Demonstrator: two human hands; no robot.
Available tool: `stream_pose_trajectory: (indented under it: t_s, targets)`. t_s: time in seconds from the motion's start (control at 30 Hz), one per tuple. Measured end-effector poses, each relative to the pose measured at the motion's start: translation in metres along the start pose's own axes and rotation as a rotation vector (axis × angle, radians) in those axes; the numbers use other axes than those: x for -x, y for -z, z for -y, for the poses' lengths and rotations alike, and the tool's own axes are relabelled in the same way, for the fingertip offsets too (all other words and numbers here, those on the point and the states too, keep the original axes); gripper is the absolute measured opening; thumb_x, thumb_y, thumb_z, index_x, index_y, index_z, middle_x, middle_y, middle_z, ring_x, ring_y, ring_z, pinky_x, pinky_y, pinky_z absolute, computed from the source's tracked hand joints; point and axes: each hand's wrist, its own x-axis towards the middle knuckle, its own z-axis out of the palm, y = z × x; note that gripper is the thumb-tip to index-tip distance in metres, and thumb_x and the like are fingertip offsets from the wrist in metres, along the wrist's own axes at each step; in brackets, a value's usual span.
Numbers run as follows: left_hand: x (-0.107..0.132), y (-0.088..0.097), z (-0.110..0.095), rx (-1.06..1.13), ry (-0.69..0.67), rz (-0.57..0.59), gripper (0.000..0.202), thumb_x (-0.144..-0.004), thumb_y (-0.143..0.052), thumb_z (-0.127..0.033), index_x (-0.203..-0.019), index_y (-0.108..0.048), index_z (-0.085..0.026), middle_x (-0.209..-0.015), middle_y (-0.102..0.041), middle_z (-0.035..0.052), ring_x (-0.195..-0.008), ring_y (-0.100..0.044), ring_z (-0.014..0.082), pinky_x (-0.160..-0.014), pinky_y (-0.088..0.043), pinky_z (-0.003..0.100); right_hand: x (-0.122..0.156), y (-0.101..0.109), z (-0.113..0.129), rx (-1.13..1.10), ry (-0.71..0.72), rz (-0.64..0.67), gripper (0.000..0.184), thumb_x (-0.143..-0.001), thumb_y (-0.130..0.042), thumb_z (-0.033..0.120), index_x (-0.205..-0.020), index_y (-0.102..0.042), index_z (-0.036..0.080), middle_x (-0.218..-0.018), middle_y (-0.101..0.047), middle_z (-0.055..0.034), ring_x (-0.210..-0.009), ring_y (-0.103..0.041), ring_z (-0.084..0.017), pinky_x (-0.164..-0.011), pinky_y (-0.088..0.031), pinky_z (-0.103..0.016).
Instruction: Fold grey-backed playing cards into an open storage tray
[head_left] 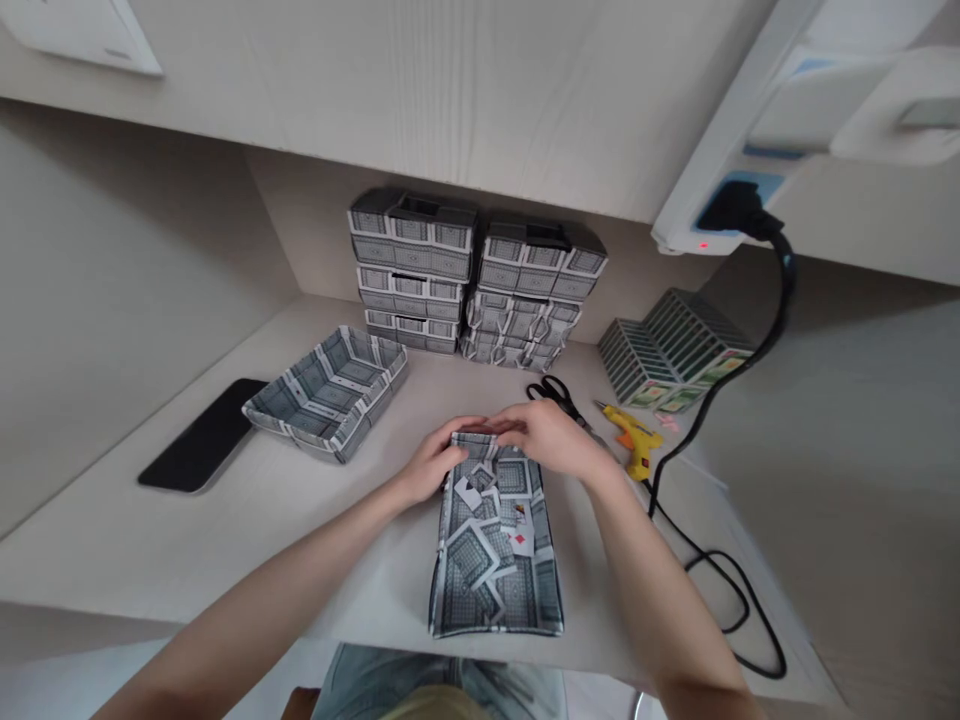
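In front of me stands a long box made of playing cards (555, 600), with grey patterned card backs on its walls and floor. Several loose playing cards (469, 555) lie inside it, a few with their white faces up. My left hand (433, 462) is closed on the far left corner, its thumb over the rim and its other fingers behind the wall. At the far right corner my right hand (555, 438) pinches the same end wall. The fingertips of both hands nearly meet behind that wall, where they are partly hidden.
A second card tray (352, 385) and a black phone (202, 435) lie left. Card boxes are stacked at the back (412, 250). Black scissors (562, 395), a yellow glue gun (636, 440) and green-striped card holders (675, 345) are right. A black cord (780, 300) hangs from a power strip (720, 180).
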Motion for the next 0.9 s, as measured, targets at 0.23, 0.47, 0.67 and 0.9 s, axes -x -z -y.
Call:
stream_pose_trajectory:
  t_s: [0.23, 0.47, 0.67, 0.9]
  targets:
    - [0.000, 0.000, 0.001, 0.029, 0.010, 0.024, 0.044, -0.071, -0.046, -0.020, -0.115, -0.050, -0.015, -0.119, -0.056, 0.0077, -0.111, -0.049, 0.0224, -0.096, -0.035, 0.036, 0.004, 0.003, 0.004, 0.136, 0.008, -0.042, 0.023, -0.079, -0.048, 0.020, -0.089, -0.068, 0.022, -0.086, -0.069, -0.0022, -0.079, -0.062, -0.014, -0.071, -0.041, -0.022]
    - [-0.002, 0.000, 0.007, 0.040, 0.015, 0.016, 0.047, -0.067, -0.044, -0.018, -0.114, -0.051, -0.016, -0.119, -0.055, 0.0058, -0.111, -0.048, 0.0220, -0.096, -0.035, 0.034, -0.002, -0.008, 0.006, 0.361, 0.032, -0.053, 0.025, -0.079, -0.043, 0.016, -0.087, -0.066, 0.021, -0.083, -0.069, -0.0043, -0.080, -0.061, -0.014, -0.069, -0.037, -0.021]
    - [-0.003, -0.002, 0.005, 0.039, 0.003, 0.017, 0.045, -0.067, -0.045, -0.017, -0.112, -0.050, -0.016, -0.113, -0.057, 0.0060, -0.106, -0.050, 0.0214, -0.092, -0.038, 0.033, -0.004, -0.013, 0.008, 0.465, 0.034, -0.066, 0.023, -0.078, -0.043, 0.016, -0.084, -0.065, 0.019, -0.079, -0.069, -0.0054, -0.075, -0.061, -0.016, -0.066, -0.034, -0.024]
    - [-0.005, 0.002, -0.003, -0.087, 0.054, -0.035, 0.032, -0.071, -0.049, -0.021, -0.102, -0.057, -0.014, -0.102, -0.062, 0.0051, -0.095, -0.054, 0.0194, -0.084, -0.041, 0.030, -0.010, -0.015, -0.001, 0.351, 0.040, -0.143, 0.020, -0.080, -0.045, 0.018, -0.087, -0.064, 0.023, -0.081, -0.068, -0.0022, -0.077, -0.060, -0.015, -0.064, -0.034, -0.022]
